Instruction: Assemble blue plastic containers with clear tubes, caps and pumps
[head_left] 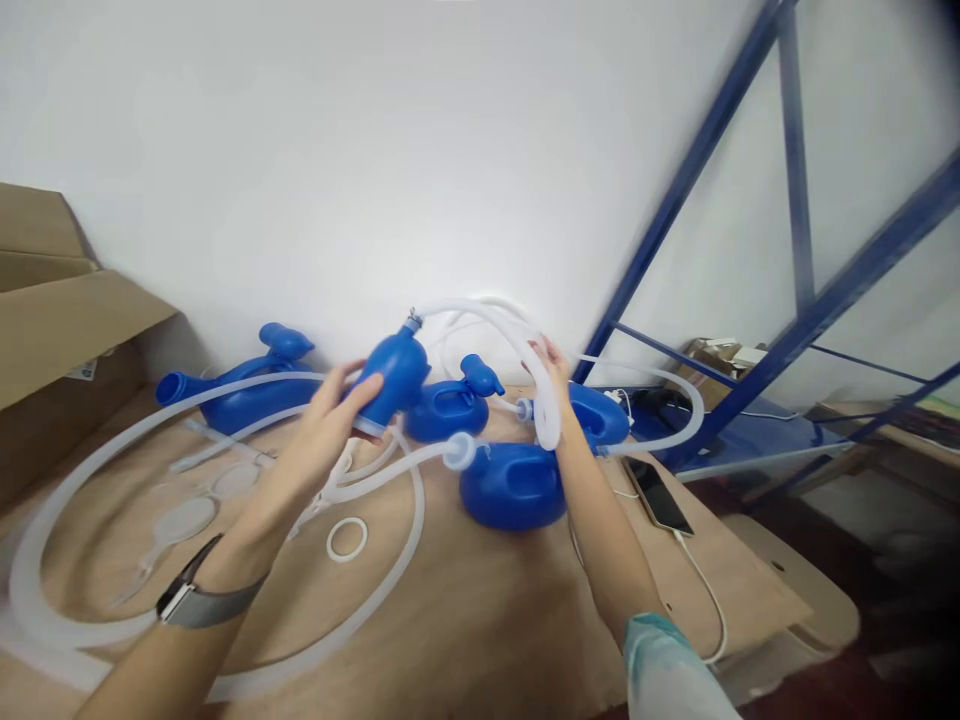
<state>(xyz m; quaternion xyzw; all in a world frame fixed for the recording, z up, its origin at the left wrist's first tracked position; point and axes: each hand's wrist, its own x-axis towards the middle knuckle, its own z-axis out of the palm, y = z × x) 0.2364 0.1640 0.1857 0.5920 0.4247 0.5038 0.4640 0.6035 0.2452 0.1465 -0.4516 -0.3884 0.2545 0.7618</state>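
Observation:
My left hand (334, 415) grips a blue plastic funnel piece (394, 375), raised above the wooden table (480, 610). A translucent white hose (487, 325) runs from its top and arcs rightward. My right hand (553, 385) is closed around this hose where it bends down. Below the hands lies a blue container (514, 485) with a white cap (459, 451) joined to another hose. Two more blue containers (450, 405) (600, 410) lie behind it.
A further blue container (236, 385) lies at the back left. A long white hose (45, 540) loops over the table's left part, near a white ring (347, 538) and clear lids (184, 520). A phone (660, 497) with a cable lies on the right. Cardboard box (52, 320) at left; blue rack (795, 320) at right.

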